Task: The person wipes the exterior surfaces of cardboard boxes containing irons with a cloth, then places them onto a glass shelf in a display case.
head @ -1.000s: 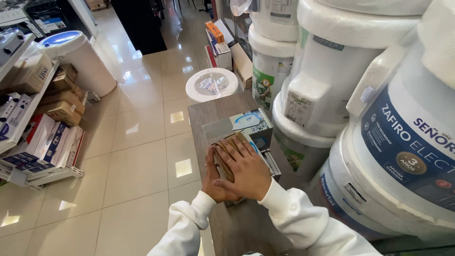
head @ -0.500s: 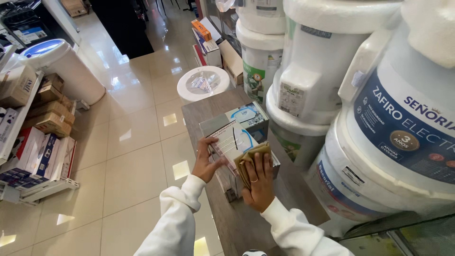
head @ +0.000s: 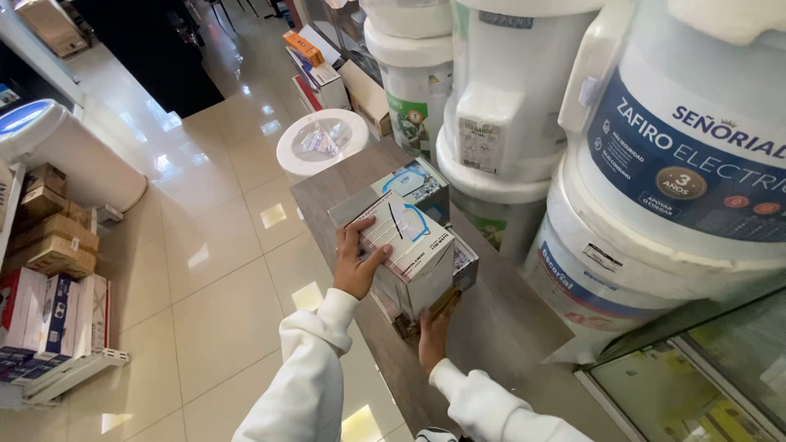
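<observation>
White cardboard carton with a blue line drawing: lifted off the grey wood-grain counter, where both hands pressed flat a second ago; now tipped, long axis running up-left, printed face upward. Left hand curled round its near-left edge. Right hand under the lower corner, fingers mostly hidden, probably closed. Further flat cartons lie just beyond the knuckles.

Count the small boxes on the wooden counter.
3: one box gripped by the left hand, one behind it, one beneath; the right hand may hide more.
</observation>
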